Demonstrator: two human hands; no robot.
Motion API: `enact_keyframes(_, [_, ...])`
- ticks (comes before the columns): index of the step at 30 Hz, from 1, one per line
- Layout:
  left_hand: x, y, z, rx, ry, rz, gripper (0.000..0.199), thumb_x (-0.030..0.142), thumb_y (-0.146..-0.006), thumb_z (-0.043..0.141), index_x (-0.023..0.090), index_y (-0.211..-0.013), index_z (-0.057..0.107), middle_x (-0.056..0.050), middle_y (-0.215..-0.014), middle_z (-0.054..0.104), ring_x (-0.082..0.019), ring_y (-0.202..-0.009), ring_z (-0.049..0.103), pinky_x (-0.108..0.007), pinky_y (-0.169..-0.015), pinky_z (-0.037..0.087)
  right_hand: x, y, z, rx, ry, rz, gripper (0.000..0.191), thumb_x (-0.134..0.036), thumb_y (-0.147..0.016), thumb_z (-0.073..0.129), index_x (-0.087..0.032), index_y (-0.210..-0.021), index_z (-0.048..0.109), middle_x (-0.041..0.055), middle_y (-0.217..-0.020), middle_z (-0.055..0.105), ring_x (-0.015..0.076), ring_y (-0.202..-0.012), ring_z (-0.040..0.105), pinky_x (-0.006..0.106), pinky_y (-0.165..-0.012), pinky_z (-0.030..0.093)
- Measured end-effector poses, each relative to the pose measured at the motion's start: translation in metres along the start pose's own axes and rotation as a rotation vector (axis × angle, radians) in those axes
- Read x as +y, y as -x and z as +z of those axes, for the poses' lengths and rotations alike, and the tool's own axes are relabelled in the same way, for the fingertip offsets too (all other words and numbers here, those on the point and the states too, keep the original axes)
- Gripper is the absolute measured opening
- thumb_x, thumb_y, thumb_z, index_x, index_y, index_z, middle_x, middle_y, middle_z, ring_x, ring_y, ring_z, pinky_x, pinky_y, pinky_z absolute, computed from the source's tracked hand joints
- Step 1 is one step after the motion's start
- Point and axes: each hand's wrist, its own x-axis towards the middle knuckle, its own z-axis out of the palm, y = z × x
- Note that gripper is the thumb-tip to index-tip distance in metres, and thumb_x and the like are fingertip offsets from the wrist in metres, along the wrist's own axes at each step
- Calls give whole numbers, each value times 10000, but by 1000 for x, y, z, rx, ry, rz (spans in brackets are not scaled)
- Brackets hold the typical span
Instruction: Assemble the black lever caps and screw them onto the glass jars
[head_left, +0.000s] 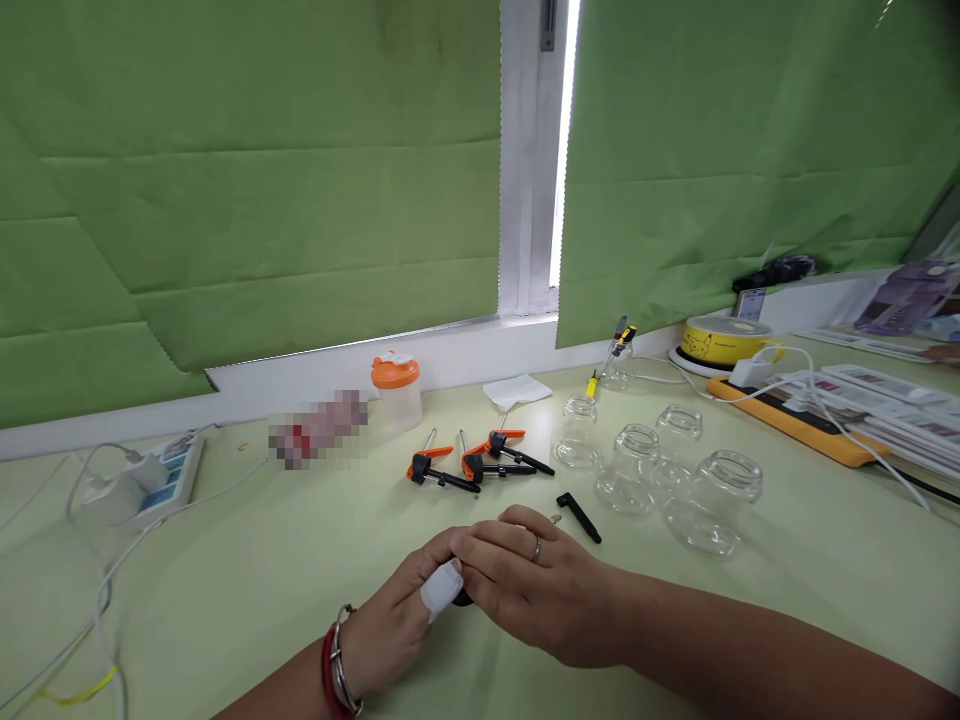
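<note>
My left hand [405, 610] and my right hand [536, 585] meet over the pale green table, fingers closed round a small black object [463, 597] that mostly hides between them. A white wrap covers one left finger. Just beyond my right hand lies a black L-shaped piece [579, 517]. Behind my hands are three orange-and-black tools with metal rods: a left one [442, 475], a middle one [495, 467] and a right one [521, 452]. Several clear glass jars stand to the right, the nearest jar [709, 505] beside my right forearm.
A cup with an orange lid [395, 375] stands near the wall beside a white tissue [517, 390]. White power strip [169, 480] and cables lie left. An orange power strip [799, 420], yellow bowl [720, 343] and stacked white cards [900, 410] are right.
</note>
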Motion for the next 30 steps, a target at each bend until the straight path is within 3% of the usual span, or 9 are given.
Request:
enact_keyframes(6, [6, -6, 2, 62, 45, -39, 375, 391, -903, 474, 237, -1238, 542, -64, -1265, 561, -248, -1158, 476, -362, -1014, 347, 5, 1, 5, -12, 0, 78, 193, -153, -905, 450, -161, -1032, 595, 101, -1300, 535, 222, -1175, 455, 404, -987, 349])
enact_keyframes(11, [7, -10, -2, 142, 165, -146, 343, 415, -913, 438, 197, -1149, 556, -65, -897, 655, -201, -852, 558, -328, -790, 413, 25, 3, 3, 31, -11, 277, 256, -269, -897, 506, -160, -1123, 558, 141, -1276, 534, 250, -1190, 451, 424, -991, 325])
enact_keyframes(14, [6, -12, -5, 210, 231, -169, 328, 424, -916, 416, 195, -1090, 572, -58, -845, 648, -195, -830, 544, -323, -788, 398, 42, 9, 2, 37, -64, 441, 212, -146, -884, 448, -159, -1046, 584, 112, -1085, 618, 216, -1017, 531, 380, -898, 384])
enact_keyframes(16, [6, -13, -6, 241, 256, -175, 331, 429, -913, 416, 193, -1082, 575, -57, -846, 643, -190, -815, 531, -322, -790, 397, 50, 14, 5, -60, -85, 476, 217, -82, -864, 421, -161, -941, 609, 91, -943, 637, 195, -896, 542, 345, -818, 395])
enact_keyframes(22, [4, -13, -6, 236, 286, -161, 336, 433, -917, 402, 186, -1064, 576, -65, -866, 638, -191, -809, 510, -329, -785, 394, 52, 26, 20, -515, -108, 251, 192, -38, -794, 487, -170, -686, 576, 40, -696, 597, 176, -746, 505, 311, -697, 337])
enact_keyframes(30, [3, -13, -6, 241, 326, -145, 346, 444, -927, 378, 182, -1060, 560, -66, -863, 634, -191, -812, 502, -343, -800, 372, 38, 23, 23, -626, -63, 90, 167, -87, -790, 556, -172, -646, 558, 32, -647, 584, 171, -697, 480, 319, -663, 295])
